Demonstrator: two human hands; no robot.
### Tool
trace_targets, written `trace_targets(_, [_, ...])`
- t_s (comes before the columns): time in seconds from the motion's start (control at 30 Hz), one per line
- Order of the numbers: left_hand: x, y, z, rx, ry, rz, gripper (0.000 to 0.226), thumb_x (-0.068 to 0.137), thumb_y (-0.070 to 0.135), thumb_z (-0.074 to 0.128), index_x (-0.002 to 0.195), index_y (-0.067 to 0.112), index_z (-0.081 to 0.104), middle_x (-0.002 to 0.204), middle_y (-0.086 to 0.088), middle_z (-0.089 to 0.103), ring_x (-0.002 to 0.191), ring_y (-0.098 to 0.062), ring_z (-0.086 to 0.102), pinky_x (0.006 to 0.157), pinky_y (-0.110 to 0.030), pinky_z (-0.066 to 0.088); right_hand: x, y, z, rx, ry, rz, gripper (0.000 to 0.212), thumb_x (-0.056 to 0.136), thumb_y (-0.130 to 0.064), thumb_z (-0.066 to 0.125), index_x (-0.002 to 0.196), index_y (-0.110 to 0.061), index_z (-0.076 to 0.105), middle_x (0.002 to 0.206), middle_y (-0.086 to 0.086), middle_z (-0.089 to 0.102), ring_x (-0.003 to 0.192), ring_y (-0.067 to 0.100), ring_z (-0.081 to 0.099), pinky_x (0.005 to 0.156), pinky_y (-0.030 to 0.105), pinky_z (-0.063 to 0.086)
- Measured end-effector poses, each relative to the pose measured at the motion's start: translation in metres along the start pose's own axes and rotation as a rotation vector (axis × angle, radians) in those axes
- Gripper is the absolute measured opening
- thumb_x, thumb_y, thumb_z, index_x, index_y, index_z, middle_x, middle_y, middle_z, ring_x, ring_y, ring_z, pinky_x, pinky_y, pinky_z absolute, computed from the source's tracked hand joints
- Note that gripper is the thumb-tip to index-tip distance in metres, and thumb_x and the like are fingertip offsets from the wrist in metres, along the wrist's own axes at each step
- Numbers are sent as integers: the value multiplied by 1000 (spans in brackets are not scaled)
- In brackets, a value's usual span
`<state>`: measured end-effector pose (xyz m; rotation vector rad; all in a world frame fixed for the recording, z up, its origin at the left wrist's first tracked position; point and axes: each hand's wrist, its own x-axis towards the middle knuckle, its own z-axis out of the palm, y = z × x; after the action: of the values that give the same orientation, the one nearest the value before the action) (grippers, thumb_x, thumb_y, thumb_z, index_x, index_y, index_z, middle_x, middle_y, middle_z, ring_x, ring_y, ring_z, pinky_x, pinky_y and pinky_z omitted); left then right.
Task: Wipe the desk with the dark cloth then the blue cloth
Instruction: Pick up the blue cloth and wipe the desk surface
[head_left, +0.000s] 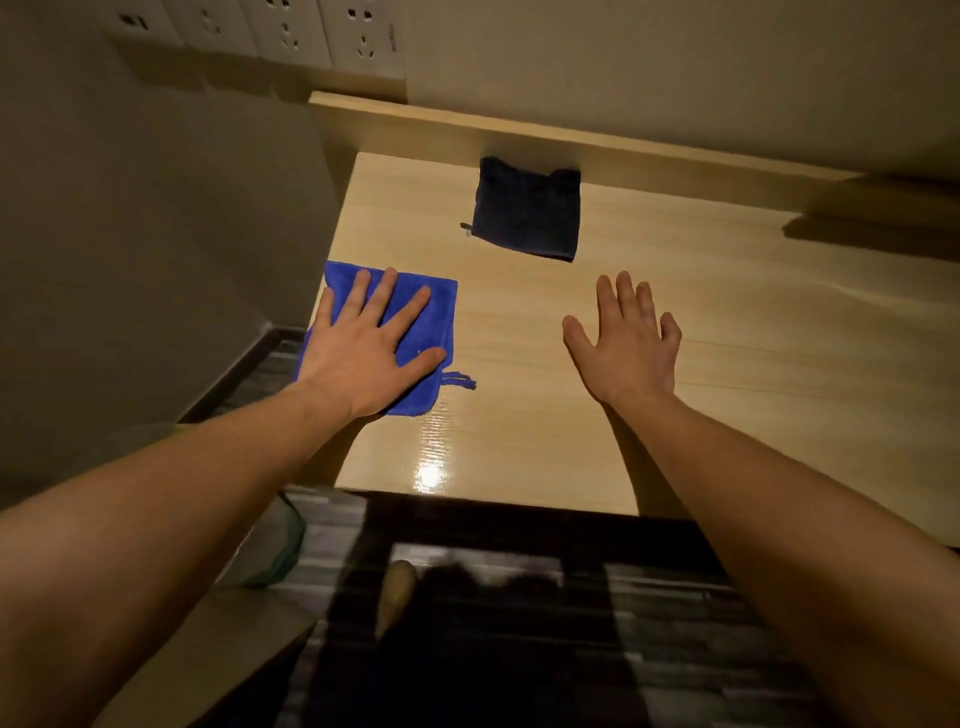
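Observation:
A folded blue cloth (434, 306) lies at the left edge of the light wooden desk (727, 332). My left hand (366, 345) rests flat on top of it, fingers spread, pressing it down. A folded dark cloth (527, 213) lies farther back, against the raised rear board, with nothing touching it. My right hand (626, 343) is over the middle of the desk with its fingers apart and holds nothing.
A raised wooden board (571, 137) runs along the back of the desk below a wall with power sockets (322, 31). The desk's left edge drops to a dark striped floor (519, 623). A dark shadow falls at the far right.

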<state>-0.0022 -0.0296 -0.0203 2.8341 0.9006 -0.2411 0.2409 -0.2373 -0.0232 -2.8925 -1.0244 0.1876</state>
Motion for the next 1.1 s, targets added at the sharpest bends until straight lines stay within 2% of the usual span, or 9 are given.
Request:
trace_targets(0.27, [-82,26,20,-28,27,-59,88,92,84,2,168,43,-5,178,1,-11,165,-27,-11,131,-57,-5,-2,3,-3,48,5,-28,78,100,-68,19,165,-26,16,174,1,6,160,23,1,124,56,8])
trace_targets(0.37, [-102,35,28,-31,76,-81,84,96,75,1,169,34,2,178,0,-4,165,-24,-7,132,-51,-3,-4,9,-7,128,6,-91,71,101,-62,30,163,-26,26,174,1,13,160,23,6,124,58,9])
trace_targets(0.5, [-125,47,39,-154,159,-84,76,103,60,12,167,22,30,176,-4,22,164,-25,16,132,-48,14,-15,36,-17,222,-6,-251,61,105,-49,44,160,-28,32,173,-1,16,159,21,12,122,56,14])
trace_targets(0.57, [-137,57,44,-268,238,-98,69,106,53,24,159,17,49,169,-5,40,159,-26,32,128,-49,27,-24,57,-19,181,15,-228,58,106,-47,41,160,-29,32,172,-2,18,159,20,13,122,55,15])
trace_targets(0.67, [-146,83,38,-484,309,-101,62,105,49,33,148,16,64,157,-4,57,147,-25,49,119,-40,34,-39,90,-17,107,18,-165,60,105,-50,30,161,-28,30,173,-1,18,158,20,13,122,53,16])
trace_targets(0.77, [-126,104,11,-604,337,-56,61,104,49,33,148,19,63,157,-3,58,144,-23,51,118,-37,35,-50,103,-9,48,8,-168,66,102,-53,21,163,-28,24,173,0,18,159,20,11,122,50,15])
trace_targets(0.87, [-63,114,-19,-599,323,-13,65,104,50,29,153,19,58,162,-5,51,150,-22,43,124,-39,27,-50,101,-6,35,25,-148,65,102,-52,23,163,-30,23,172,-2,18,159,18,10,123,49,15])
trace_targets(1.03, [49,116,-23,-324,241,26,57,111,46,32,158,19,50,165,-8,46,150,-25,42,128,-48,25,-48,103,-3,25,34,-143,63,103,-50,27,163,-32,21,173,-4,16,159,16,8,124,49,15])
trace_targets(1.1, [73,115,-16,-238,173,34,59,113,48,29,163,21,39,171,-9,35,157,-26,31,130,-49,17,-47,104,-2,29,35,-140,63,103,-50,28,163,-33,21,173,-5,16,159,15,7,124,48,16])
